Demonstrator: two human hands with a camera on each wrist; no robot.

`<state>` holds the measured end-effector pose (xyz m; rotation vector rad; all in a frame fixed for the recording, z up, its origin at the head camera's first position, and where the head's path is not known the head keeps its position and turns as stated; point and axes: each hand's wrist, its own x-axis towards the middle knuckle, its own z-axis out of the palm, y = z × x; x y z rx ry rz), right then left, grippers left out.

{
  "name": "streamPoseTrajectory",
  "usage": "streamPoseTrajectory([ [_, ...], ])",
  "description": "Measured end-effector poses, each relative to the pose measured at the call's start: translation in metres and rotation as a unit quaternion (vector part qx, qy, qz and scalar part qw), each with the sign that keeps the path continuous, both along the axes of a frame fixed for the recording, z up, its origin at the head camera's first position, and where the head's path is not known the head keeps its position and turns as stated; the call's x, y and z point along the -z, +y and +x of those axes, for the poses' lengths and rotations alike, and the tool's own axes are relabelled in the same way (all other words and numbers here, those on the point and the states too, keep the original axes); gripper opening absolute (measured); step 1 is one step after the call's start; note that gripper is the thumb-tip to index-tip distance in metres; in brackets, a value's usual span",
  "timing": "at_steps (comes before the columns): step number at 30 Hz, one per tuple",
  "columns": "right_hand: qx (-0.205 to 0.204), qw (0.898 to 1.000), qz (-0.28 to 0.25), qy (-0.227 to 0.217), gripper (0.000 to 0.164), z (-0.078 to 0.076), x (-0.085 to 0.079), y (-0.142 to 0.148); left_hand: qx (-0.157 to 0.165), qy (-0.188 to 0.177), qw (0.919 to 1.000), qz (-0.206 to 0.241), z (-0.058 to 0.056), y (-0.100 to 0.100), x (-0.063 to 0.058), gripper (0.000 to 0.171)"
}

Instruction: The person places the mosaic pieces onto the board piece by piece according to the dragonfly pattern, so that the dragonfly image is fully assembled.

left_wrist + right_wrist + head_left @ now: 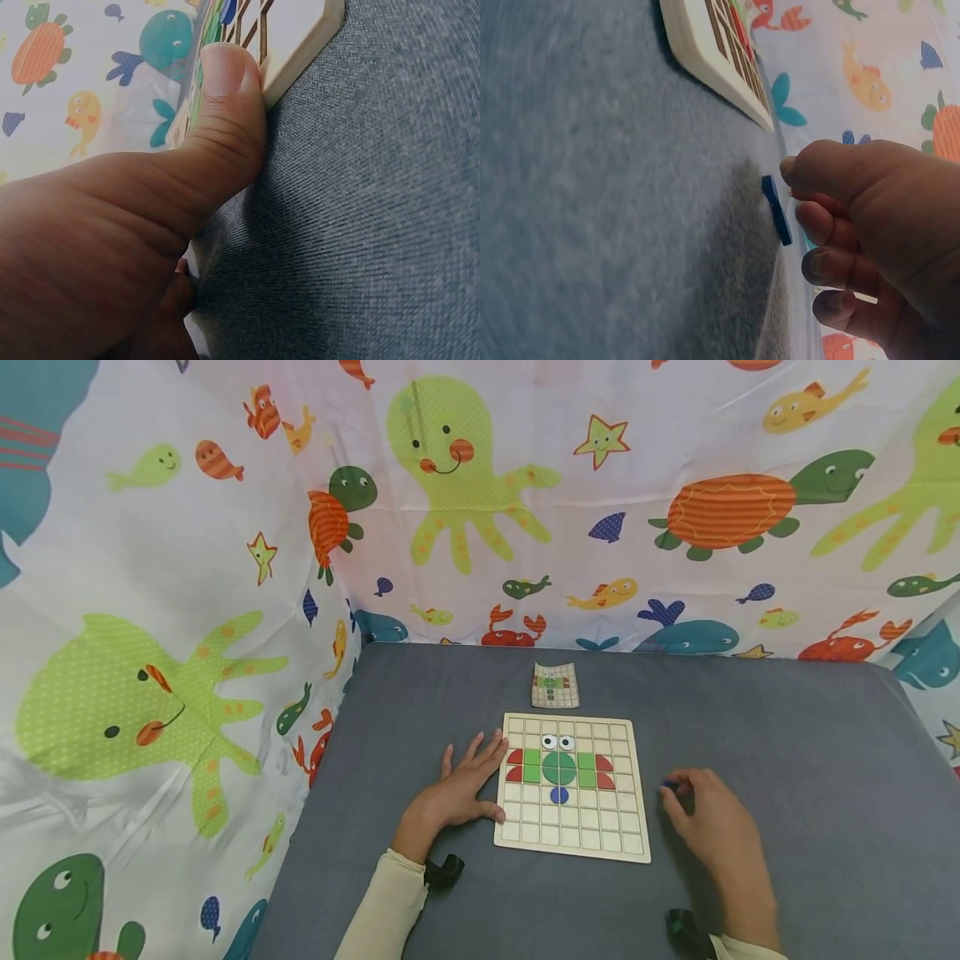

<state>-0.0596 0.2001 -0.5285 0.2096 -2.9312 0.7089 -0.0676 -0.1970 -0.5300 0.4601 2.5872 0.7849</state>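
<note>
A square wooden grid board (570, 839) lies on the grey cloth, with coloured pieces forming a figure. Its pieces are two white eyes (558, 742), a green circle (558, 768), light green squares (532, 766), red quarter-rounds (514, 766) and a blue circle (559, 795). My left hand (457, 789) rests along the board's left edge, fingers spread, its thumb (229, 97) against the rim. Right of the board, my right hand (712, 818) pinches a small flat blue piece (778, 210) at its fingertips, apart from the board.
Behind the board lies a small pattern card (556, 686) showing a similar gridded figure. The grey cloth (825, 760) covers the table. A curtain with sea animals (585, 577) hangs along the back and left sides. Dark straps sit on both wrists.
</note>
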Motion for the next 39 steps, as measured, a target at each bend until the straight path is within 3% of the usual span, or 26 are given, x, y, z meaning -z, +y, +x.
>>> streamPoseTrajectory([
  [10,0.017,0.999,0.008,-0.031,0.027,0.0022,0.0039,0.0068,-0.001,0.001,1.0,-0.004,0.0001,0.0005,-0.0002,0.121],
  [24,0.015,0.999,0.007,-0.034,0.033,0.0008,0.0063,0.0063,-0.001,0.003,1.0,-0.002,0.0008,0.0008,-0.0019,0.12],
  [39,0.004,0.999,0.007,-0.033,0.029,-0.0053,0.0061,0.0033,0.002,0.002,1.0,-0.002,-0.0005,0.0,-0.001,0.121],
])
